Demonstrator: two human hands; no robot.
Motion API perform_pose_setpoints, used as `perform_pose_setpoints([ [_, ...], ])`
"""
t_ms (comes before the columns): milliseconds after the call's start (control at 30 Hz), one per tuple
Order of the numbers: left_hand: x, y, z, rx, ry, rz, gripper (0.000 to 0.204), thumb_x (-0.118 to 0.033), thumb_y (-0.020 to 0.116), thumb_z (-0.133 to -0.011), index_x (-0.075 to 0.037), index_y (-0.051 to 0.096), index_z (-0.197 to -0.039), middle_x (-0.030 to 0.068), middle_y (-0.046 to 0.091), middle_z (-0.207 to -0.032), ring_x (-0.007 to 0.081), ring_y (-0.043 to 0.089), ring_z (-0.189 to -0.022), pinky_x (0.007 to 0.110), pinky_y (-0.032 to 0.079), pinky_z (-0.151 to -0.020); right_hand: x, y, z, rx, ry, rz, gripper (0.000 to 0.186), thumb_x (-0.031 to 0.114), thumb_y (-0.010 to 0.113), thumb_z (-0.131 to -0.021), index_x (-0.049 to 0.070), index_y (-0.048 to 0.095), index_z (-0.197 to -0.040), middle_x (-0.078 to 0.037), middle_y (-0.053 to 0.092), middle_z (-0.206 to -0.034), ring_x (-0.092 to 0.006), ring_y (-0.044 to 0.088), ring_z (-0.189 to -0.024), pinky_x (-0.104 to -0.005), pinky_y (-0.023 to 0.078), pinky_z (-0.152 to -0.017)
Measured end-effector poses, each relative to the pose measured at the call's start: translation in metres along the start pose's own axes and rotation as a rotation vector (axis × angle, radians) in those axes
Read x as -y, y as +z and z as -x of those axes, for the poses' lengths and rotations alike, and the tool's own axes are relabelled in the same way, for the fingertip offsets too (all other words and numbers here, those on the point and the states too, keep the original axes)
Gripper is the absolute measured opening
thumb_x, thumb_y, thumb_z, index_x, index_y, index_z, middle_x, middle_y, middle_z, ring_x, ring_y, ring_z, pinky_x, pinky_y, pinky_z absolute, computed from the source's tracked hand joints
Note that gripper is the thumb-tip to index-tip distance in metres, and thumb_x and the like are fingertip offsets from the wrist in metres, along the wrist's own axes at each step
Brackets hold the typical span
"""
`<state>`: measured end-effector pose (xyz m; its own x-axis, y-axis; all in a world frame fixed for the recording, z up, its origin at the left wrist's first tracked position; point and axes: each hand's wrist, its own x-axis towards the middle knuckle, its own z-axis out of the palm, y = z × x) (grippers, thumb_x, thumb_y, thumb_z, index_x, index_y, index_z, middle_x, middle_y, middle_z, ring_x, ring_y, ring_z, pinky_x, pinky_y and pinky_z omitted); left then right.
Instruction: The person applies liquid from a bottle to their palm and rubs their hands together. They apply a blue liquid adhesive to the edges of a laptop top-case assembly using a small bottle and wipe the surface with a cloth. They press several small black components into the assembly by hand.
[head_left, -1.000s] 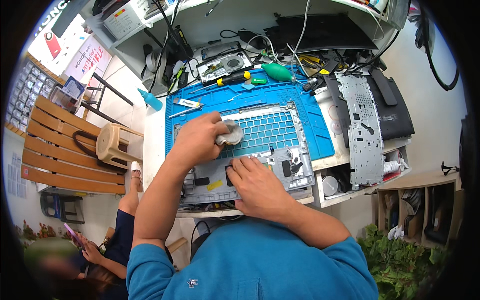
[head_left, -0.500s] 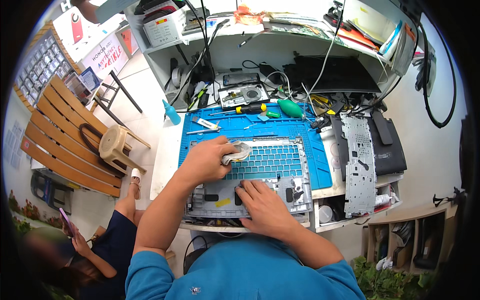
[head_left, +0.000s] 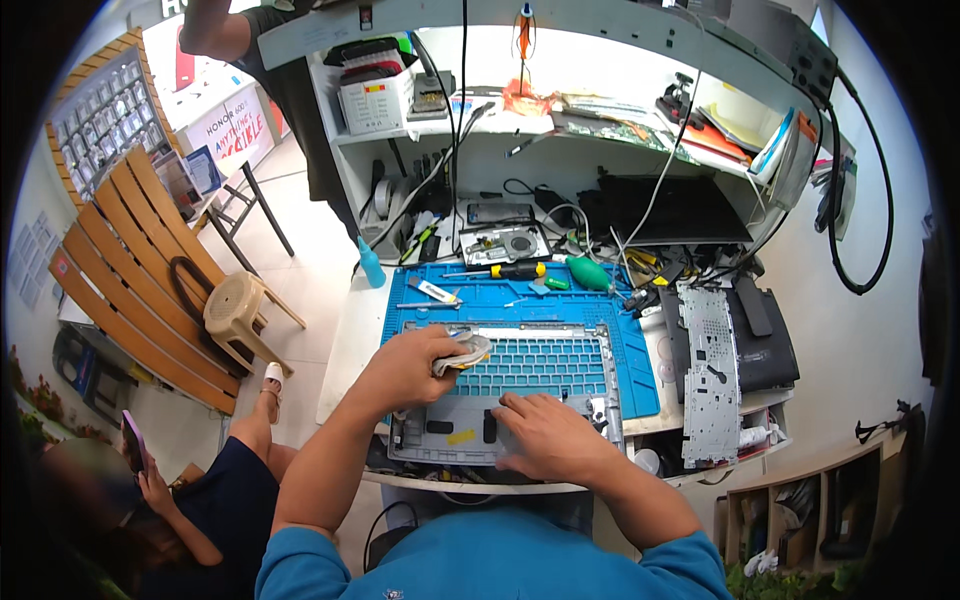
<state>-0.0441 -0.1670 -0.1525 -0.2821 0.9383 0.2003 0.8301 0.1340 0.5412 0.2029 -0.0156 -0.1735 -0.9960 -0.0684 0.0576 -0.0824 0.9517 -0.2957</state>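
A grey laptop keyboard frame (head_left: 410,440) with open key holes lies on a blue work mat (head_left: 637,385) at the bench's front edge. My left hand (head_left: 408,368) is closed around a crumpled pale cloth (head_left: 466,354) over the frame's upper left part. The cloth hides some of the key holes. My right hand (head_left: 550,432) lies on the lower part of the frame, right of centre. Its fingers are bent a little and apart, with the tips by a dark pad, and nothing shows in them. A strip of yellow tape (head_left: 461,437) sits between the hands.
Behind the frame lie a yellow-black screwdriver (head_left: 517,271), a green air blower (head_left: 589,273) and a blue bottle (head_left: 371,264). A perforated metal plate (head_left: 709,375) leans at the right. A seated person (head_left: 205,500) holds a phone at left; another person (head_left: 290,120) stands beyond the bench.
The view has tilted up, so the bench sits lower in it and the standing person shows more. My left hand, with the cloth, and my right hand stay over nearly the same parts of the frame.
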Motion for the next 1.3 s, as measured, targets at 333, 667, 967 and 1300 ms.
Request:
perform_pose_setpoints([
  [333, 0.010, -0.003, 0.013, -0.044, 0.013, 0.045, 0.036, -0.011, 0.083, -0.084, -0.009, 0.083, -0.120, 0.0125, 0.073, -0.103, 0.0336, 0.071, -0.101, 0.042, 0.058, -0.087, -0.007, -0.026, -0.015, -0.025, -0.063, 0.102, 0.057, 0.039, 0.088, -0.091, 0.001, 0.065, -0.127, -0.014, 0.066, -0.123, -0.0330, 0.066, -0.117, -0.0442, 0.052, -0.100],
  [667, 0.016, -0.013, 0.016, -0.092, -0.041, 0.105, 0.037, -0.015, 0.085, -0.084, -0.006, 0.079, -0.120, 0.0158, 0.078, -0.107, 0.0371, 0.076, -0.099, 0.042, 0.060, -0.090, -0.004, -0.052, -0.027, -0.139, -0.078, 0.125, 0.057, 0.037, 0.088, -0.092, 0.001, 0.066, -0.129, -0.014, 0.067, -0.124, -0.0330, 0.066, -0.118, -0.0450, 0.052, -0.102],
  [967, 0.005, -0.024, 0.010, 0.071, -0.336, 0.025, 0.070, -0.024, 0.086, -0.087, -0.012, 0.055, -0.148, 0.0237, 0.080, -0.121, 0.0430, 0.077, -0.115, 0.048, 0.059, -0.103, 0.007, -0.131, -0.085, -0.665, -0.227, 0.157, 0.048, 0.027, 0.087, -0.094, 0.001, 0.070, -0.131, -0.021, 0.073, -0.129, -0.0375, 0.071, -0.121, -0.0484, 0.058, -0.103],
  [1300, 0.003, -0.011, 0.012, 0.069, -0.231, 0.109, 0.084, -0.028, 0.085, -0.088, -0.020, 0.047, -0.162, 0.0253, 0.077, -0.128, 0.0451, 0.074, -0.121, 0.049, 0.057, -0.107, 0.018, -0.356, -0.296, -1.148, -0.405, 0.694, 0.024, 0.004, 0.071, -0.092, 0.000, 0.076, -0.115, -0.020, 0.079, -0.113, -0.0378, 0.078, -0.109, -0.0472, 0.064, -0.091],
])
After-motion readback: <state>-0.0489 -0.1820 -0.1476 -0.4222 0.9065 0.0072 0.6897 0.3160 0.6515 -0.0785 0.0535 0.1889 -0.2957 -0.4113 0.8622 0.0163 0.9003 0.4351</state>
